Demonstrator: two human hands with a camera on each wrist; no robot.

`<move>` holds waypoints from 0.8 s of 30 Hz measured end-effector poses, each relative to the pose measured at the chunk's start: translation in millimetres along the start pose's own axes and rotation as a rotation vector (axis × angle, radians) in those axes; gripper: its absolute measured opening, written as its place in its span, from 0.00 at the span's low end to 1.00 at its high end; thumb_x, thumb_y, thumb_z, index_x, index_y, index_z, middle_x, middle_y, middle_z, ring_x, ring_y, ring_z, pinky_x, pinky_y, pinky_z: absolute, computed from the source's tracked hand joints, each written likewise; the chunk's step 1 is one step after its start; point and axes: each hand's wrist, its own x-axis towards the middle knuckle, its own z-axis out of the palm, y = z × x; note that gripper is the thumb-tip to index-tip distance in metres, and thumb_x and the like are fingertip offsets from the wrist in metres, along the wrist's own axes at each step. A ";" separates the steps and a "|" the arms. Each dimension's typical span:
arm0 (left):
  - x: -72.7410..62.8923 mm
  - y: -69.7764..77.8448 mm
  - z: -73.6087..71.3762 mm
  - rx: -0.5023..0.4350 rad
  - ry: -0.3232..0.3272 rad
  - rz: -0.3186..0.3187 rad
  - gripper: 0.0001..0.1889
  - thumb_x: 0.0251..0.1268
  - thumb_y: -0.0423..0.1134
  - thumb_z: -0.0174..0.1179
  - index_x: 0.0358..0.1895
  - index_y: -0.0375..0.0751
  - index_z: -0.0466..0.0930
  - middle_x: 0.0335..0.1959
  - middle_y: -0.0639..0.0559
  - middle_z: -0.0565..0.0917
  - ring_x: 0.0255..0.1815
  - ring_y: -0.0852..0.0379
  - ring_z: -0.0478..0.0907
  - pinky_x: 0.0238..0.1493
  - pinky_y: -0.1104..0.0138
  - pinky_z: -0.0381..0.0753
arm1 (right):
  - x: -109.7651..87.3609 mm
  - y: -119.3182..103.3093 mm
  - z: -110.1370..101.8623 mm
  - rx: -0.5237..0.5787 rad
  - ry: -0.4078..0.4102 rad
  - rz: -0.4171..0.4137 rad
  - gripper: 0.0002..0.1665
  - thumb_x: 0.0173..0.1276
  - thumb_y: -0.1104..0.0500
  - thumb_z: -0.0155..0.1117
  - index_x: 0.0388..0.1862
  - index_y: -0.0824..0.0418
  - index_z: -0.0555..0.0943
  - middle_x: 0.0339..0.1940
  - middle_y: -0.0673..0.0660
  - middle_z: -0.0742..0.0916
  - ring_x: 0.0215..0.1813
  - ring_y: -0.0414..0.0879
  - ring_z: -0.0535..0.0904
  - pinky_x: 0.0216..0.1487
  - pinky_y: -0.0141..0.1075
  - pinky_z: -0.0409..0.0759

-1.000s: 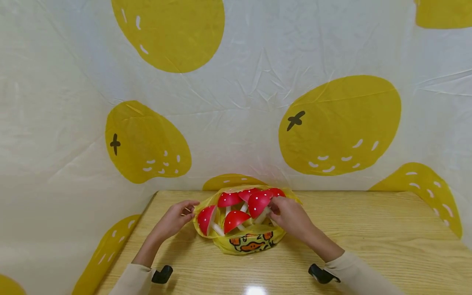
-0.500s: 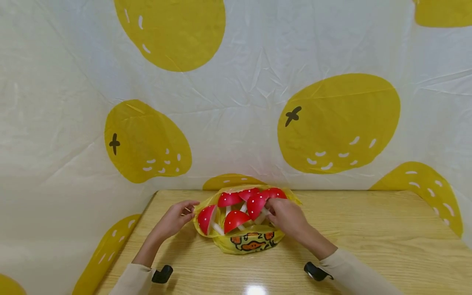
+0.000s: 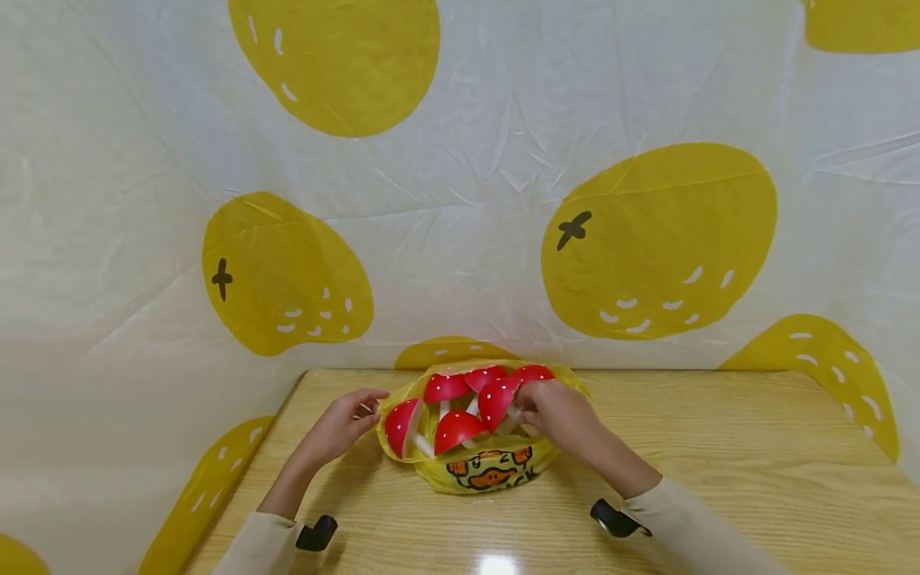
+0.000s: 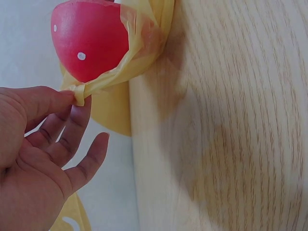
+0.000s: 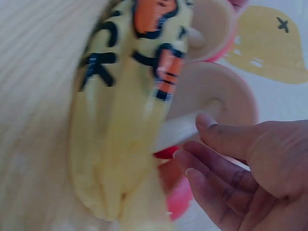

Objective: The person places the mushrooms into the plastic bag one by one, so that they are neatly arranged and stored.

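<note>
A thin yellow plastic bag (image 3: pixel 474 485) printed with a duck face sits on the table, its mouth spread. Several red toy mushrooms (image 3: pixel 458 430) with white dots and pale stems lie inside at various angles. My left hand (image 3: pixel 345 427) pinches the bag's left rim between thumb and fingertips, beside a red cap (image 4: pixel 91 41). At the bag's right side, my right hand (image 3: pixel 564 415) holds a mushroom (image 3: pixel 497 403) by its white stem (image 5: pixel 178 130). Its thumb lies against the stem, with the fingers curled below. The lower stem is hidden behind the bag's front wall.
Bag and hands are over a light wooden table (image 3: pixel 719 447). A white cloth backdrop (image 3: pixel 460 263) with large yellow fruit shapes stands right behind the table's far edge and along its left side. Dark straps (image 3: pixel 316 533) sit at both wrists.
My right hand has moved slightly left, and the mushroom at its fingers has shifted a little left and lower among the others. My left hand stays at the bag's rim.
</note>
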 end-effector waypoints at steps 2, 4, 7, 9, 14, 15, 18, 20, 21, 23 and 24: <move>0.0 0.1 0.0 0.000 0.000 -0.001 0.19 0.70 0.25 0.60 0.62 0.33 0.79 0.45 0.44 0.83 0.43 0.51 0.82 0.41 0.70 0.82 | 1.0 -4.7 -5.5 -0.002 0.010 0.025 0.08 0.57 0.60 0.80 0.26 0.51 0.87 0.24 0.43 0.85 0.29 0.39 0.77 0.31 0.37 0.79; 0.0 0.5 0.0 -0.001 0.001 0.002 0.19 0.70 0.25 0.60 0.62 0.33 0.79 0.45 0.44 0.84 0.43 0.51 0.82 0.41 0.70 0.82 | 1.5 -10.9 -10.2 -0.024 0.046 0.055 0.09 0.60 0.58 0.78 0.25 0.51 0.84 0.22 0.42 0.82 0.27 0.38 0.75 0.26 0.36 0.76; 0.2 0.7 0.1 0.003 0.001 0.007 0.19 0.70 0.26 0.60 0.62 0.33 0.79 0.44 0.44 0.83 0.43 0.51 0.82 0.41 0.69 0.82 | 2.9 -22.7 -14.6 -0.067 0.146 0.065 0.11 0.62 0.57 0.72 0.22 0.51 0.79 0.20 0.43 0.78 0.23 0.40 0.70 0.20 0.34 0.69; 0.5 0.9 0.2 0.003 0.002 0.007 0.19 0.70 0.26 0.60 0.62 0.33 0.79 0.44 0.45 0.83 0.44 0.51 0.82 0.42 0.69 0.82 | 5.0 -29.6 -14.4 -0.090 0.221 0.022 0.09 0.59 0.57 0.69 0.23 0.52 0.77 0.21 0.45 0.76 0.23 0.41 0.69 0.18 0.33 0.67; 1.5 1.4 1.5 -0.003 -0.001 0.007 0.19 0.70 0.26 0.60 0.63 0.35 0.79 0.44 0.45 0.83 0.44 0.51 0.82 0.43 0.69 0.82 | 13.0 -37.5 -6.4 -0.078 0.249 -0.201 0.09 0.59 0.56 0.73 0.35 0.55 0.82 0.34 0.48 0.81 0.36 0.43 0.74 0.31 0.32 0.78; 1.5 1.6 2.0 -0.006 -0.002 0.006 0.19 0.70 0.26 0.60 0.63 0.34 0.79 0.45 0.44 0.83 0.44 0.51 0.82 0.43 0.69 0.82 | 14.6 -37.5 -4.2 -0.074 0.215 -0.249 0.11 0.59 0.54 0.75 0.38 0.55 0.83 0.38 0.49 0.82 0.41 0.44 0.75 0.37 0.34 0.80; 1.3 2.0 2.5 -0.011 -0.008 0.009 0.19 0.71 0.26 0.60 0.63 0.34 0.78 0.45 0.44 0.83 0.44 0.51 0.82 0.43 0.69 0.82 | 18.9 -36.3 2.1 -0.075 0.057 -0.369 0.17 0.60 0.50 0.77 0.45 0.54 0.85 0.47 0.49 0.84 0.53 0.47 0.76 0.55 0.41 0.80; 0.9 2.7 2.3 -0.012 -0.009 0.006 0.19 0.71 0.26 0.60 0.63 0.34 0.78 0.45 0.44 0.83 0.44 0.51 0.82 0.43 0.69 0.82 | 21.0 -35.1 6.2 -0.089 -0.041 -0.416 0.19 0.61 0.47 0.77 0.48 0.53 0.85 0.50 0.49 0.85 0.57 0.48 0.75 0.60 0.44 0.78; 0.6 3.1 2.1 -0.013 -0.010 0.005 0.19 0.70 0.26 0.60 0.63 0.33 0.78 0.45 0.44 0.83 0.44 0.51 0.82 0.43 0.69 0.82 | 21.7 -34.7 7.7 -0.091 -0.081 -0.428 0.21 0.61 0.47 0.77 0.49 0.53 0.85 0.51 0.49 0.86 0.57 0.48 0.75 0.61 0.45 0.77; 0.4 3.8 1.4 -0.013 -0.013 0.005 0.19 0.70 0.26 0.60 0.63 0.33 0.78 0.45 0.44 0.83 0.43 0.51 0.82 0.43 0.69 0.82 | 23.4 -34.4 9.3 -0.083 -0.141 -0.431 0.22 0.61 0.47 0.78 0.52 0.53 0.85 0.52 0.48 0.86 0.58 0.48 0.76 0.61 0.46 0.77; 0.3 4.2 1.1 -0.012 -0.013 0.005 0.19 0.70 0.25 0.60 0.63 0.33 0.78 0.45 0.44 0.83 0.43 0.51 0.82 0.43 0.69 0.83 | 24.2 -34.5 9.6 -0.082 -0.160 -0.427 0.23 0.61 0.47 0.78 0.53 0.52 0.85 0.52 0.48 0.86 0.58 0.48 0.76 0.62 0.46 0.76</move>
